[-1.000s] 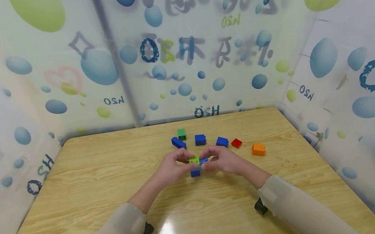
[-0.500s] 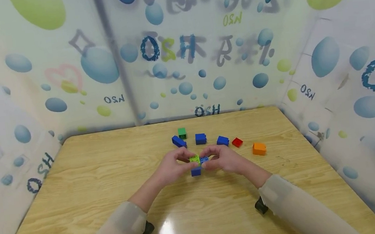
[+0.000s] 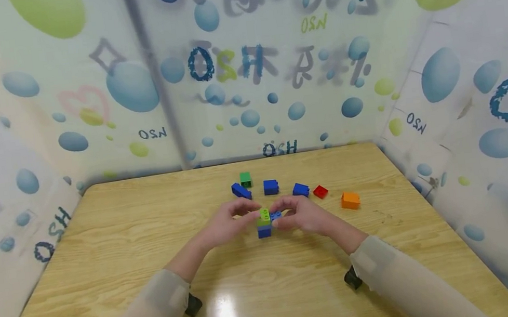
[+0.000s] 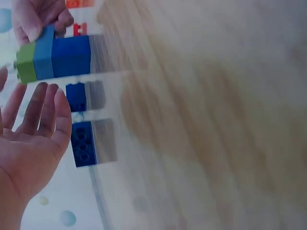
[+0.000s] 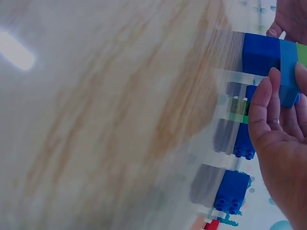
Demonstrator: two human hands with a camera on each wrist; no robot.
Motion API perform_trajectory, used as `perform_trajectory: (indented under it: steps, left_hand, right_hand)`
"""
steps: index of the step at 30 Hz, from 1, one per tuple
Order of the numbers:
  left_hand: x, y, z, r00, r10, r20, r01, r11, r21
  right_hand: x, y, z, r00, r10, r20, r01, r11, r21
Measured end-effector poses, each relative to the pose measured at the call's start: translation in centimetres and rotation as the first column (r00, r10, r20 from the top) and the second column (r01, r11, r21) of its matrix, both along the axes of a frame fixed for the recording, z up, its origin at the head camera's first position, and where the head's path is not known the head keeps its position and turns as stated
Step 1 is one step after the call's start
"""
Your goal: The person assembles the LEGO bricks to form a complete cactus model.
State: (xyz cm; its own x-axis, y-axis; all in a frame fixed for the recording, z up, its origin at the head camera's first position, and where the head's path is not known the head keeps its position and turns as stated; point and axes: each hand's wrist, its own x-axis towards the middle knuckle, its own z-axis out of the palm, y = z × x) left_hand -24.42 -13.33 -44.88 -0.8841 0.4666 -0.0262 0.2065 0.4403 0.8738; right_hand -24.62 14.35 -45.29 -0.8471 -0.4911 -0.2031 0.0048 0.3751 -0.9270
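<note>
A small stack of toy building bricks stands between the hands. Its base is a dark blue brick point(image 3: 264, 233). On that lies a lighter blue brick point(image 3: 276, 215), jutting out to the right with bare studs. A lime green brick point(image 3: 264, 217) sits on top at the left. The right hand point(image 3: 304, 216) pinches the jutting part of the lighter blue brick between thumb and fingers. Beside the lime brick, the left hand point(image 3: 224, 226) holds nothing. Its fingers point(image 4: 34, 112) are relaxed, with tips close to that brick; I cannot tell whether they touch.
Behind the stack lie a green brick point(image 3: 245, 179), a long blue brick point(image 3: 241, 191), and blue bricks point(image 3: 271, 187) point(image 3: 301, 189). A red brick point(image 3: 320, 191) and an orange brick point(image 3: 350, 200) are to the right. A patterned curtain point(image 3: 247, 96) closes off the wooden table's point(image 3: 148, 217) far side.
The left hand has let go of the lime green brick and drawn back slightly to the left, leaving it on the stack. The right hand keeps its place at the lighter blue brick.
</note>
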Motion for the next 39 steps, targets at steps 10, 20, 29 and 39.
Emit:
perform_trajectory:
  steps: [10,20,29,39]
  left_hand:
    - [-2.8,-1.7,-0.5,0.983,0.163,-0.084,-0.169,0.984,-0.06]
    - [-5.8,-1.7,-1.2,0.967,0.115,-0.227,-0.161,0.967,-0.196]
    - [-6.2,-1.4,-1.3,0.966,0.136,-0.219,-0.197,0.938,-0.284]
    - [-5.9,-1.9,-1.3,0.966,0.148,-0.211,-0.203,0.942,-0.267]
  right_hand:
    - [-0.1,0.0,0.0,1.0,-0.017,0.011,0.017,1.0,0.018]
    - [0.2,-0.1,0.2,1.0,-0.019,0.011,0.019,1.0,0.014]
    - [0.2,-0.2,0.3,1.0,-0.023,0.001,0.023,1.0,0.018]
    - [0.2,0.0,0.2,1.0,-0.011,0.008,0.011,1.0,0.014]
